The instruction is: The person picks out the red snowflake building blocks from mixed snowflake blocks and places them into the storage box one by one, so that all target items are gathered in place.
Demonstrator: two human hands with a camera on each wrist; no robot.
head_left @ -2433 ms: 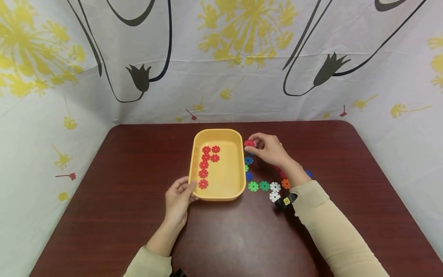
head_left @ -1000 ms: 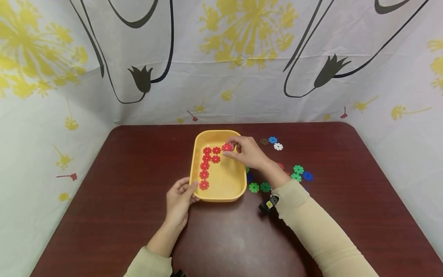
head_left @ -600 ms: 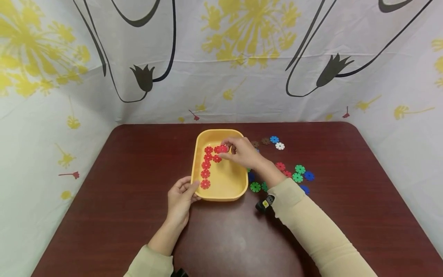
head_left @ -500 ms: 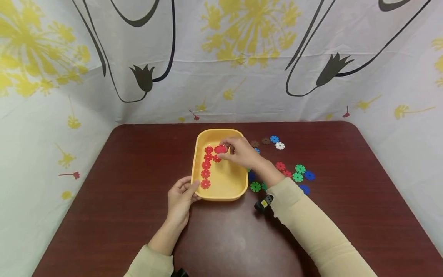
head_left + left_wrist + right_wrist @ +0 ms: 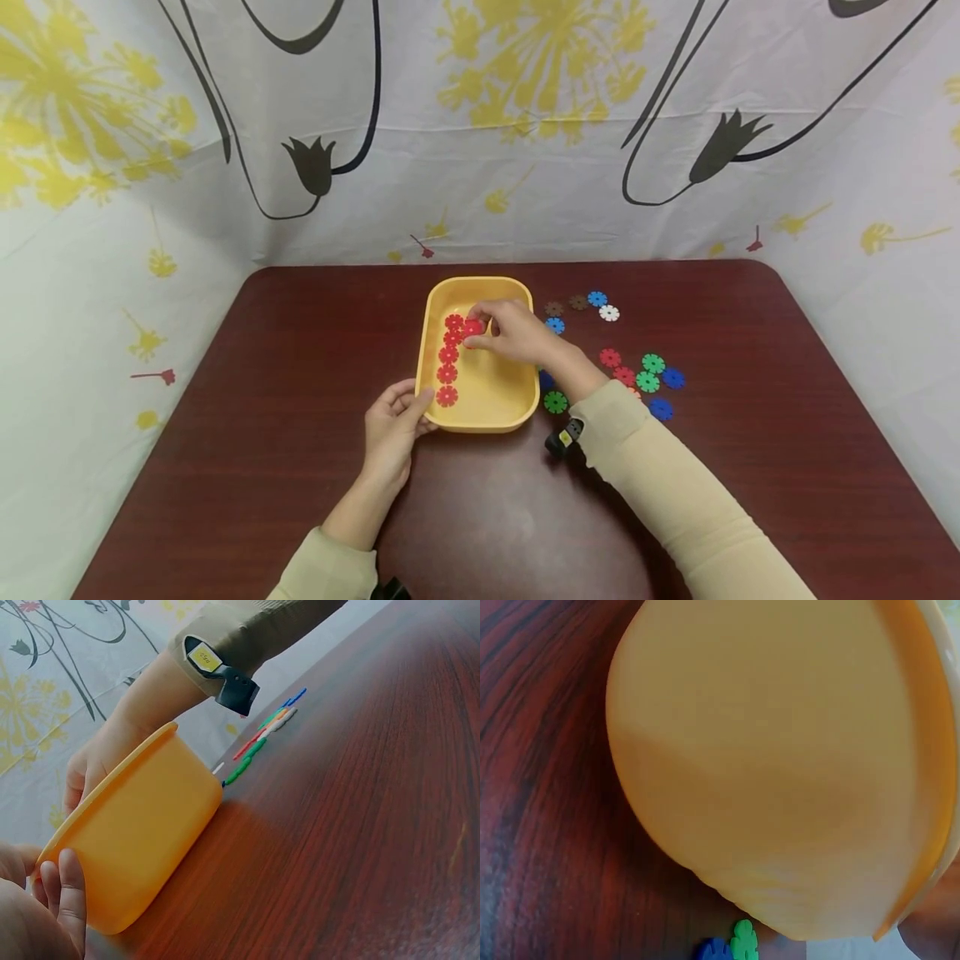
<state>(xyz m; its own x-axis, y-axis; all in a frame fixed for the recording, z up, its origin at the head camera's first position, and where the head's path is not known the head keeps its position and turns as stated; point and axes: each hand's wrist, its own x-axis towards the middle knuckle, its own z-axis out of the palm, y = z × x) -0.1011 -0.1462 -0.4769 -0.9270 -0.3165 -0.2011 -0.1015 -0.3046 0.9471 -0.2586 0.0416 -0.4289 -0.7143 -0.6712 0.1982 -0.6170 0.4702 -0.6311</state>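
A yellow tray [image 5: 498, 393] stands on the table, its outer wall [image 5: 150, 840] facing the left wrist camera. My left hand [image 5: 392, 429] grips its near left corner, thumb over the rim and fingers [image 5: 73, 889] against the outside. Inside, several red notched discs [image 5: 447, 374] form a column along the left. My right hand [image 5: 513, 329] reaches over the right rim and pinches a red notched disc [image 5: 473, 327] between thumb and fingers, just right of the column's upper end. It hides the discs beneath. In the right wrist view the tray's side [image 5: 765, 750] blocks most of that hand.
Right of the tray lie more notched discs: brown [image 5: 577, 302], white [image 5: 609, 313], light blue [image 5: 554, 325], red [image 5: 610, 357], green [image 5: 648, 382] and dark blue [image 5: 673, 378]. My right forearm covers some. A patterned cloth [image 5: 480, 192] hangs behind the dark wooden table [image 5: 300, 350].
My right hand has carried the red disc from beyond the tray's right rim into the tray, then further left and slightly nearer. My left hand keeps its grip on the corner.
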